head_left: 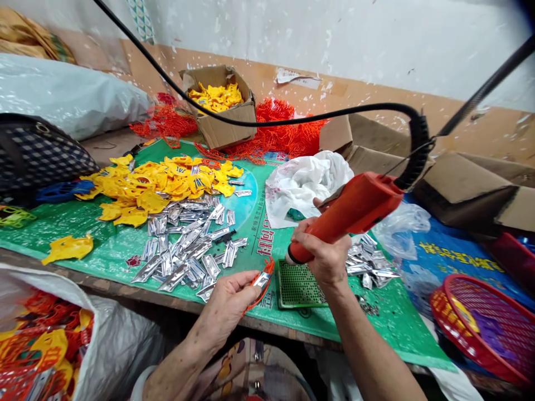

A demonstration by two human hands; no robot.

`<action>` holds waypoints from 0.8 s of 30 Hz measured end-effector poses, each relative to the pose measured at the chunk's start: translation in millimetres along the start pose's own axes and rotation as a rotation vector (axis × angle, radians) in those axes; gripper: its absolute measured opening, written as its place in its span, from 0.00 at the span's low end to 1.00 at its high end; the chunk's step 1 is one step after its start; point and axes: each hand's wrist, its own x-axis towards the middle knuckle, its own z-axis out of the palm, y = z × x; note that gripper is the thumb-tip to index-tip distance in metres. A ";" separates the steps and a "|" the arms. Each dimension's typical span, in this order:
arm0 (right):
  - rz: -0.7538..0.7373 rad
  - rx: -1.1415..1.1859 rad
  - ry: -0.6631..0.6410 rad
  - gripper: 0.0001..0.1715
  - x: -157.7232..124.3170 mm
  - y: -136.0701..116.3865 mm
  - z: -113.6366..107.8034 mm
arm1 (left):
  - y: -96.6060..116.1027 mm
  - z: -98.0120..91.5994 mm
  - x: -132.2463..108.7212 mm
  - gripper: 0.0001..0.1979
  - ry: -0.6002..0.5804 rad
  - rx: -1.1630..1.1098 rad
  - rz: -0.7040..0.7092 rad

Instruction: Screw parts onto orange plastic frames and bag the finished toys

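My right hand (328, 259) is wrapped round a red electric screwdriver (359, 206), whose black cable (267, 121) rises from its back end. The screwdriver points down to the left; its tip is hard to make out. Between thumb and fingers, my left hand (232, 298) pinches a silver metal piece (263, 279) with orange plastic along its edges. Below the screwdriver, a green perforated tray (303, 305) lies on the table's green cover. Many loose silver metal pieces (196, 245) are heaped beyond my left hand, with yellow plastic parts (154, 181) piled behind them.
At the back stands a cardboard box (225, 131) of yellow parts amid orange netting (284, 125). A white plastic bag (309, 178) is crumpled mid-table. More metal pieces (368, 262) and a red basket (493, 301) are on the right. A filled white sack (112, 328) stands front left.
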 end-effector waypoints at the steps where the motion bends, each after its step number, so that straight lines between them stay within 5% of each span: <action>1: -0.010 0.013 -0.002 0.06 0.2 -3.5 -0.7 | 0.2 1.3 0.4 0.16 -0.004 -0.013 0.004; 11: -0.036 0.340 -0.152 0.26 -16.9 -61.9 17.0 | 5.8 11.5 1.3 0.15 -0.014 -0.165 -0.006; 24: 0.020 0.329 -0.189 0.32 -27.1 -56.1 30.7 | 4.5 7.8 2.5 0.14 -0.022 -0.199 0.001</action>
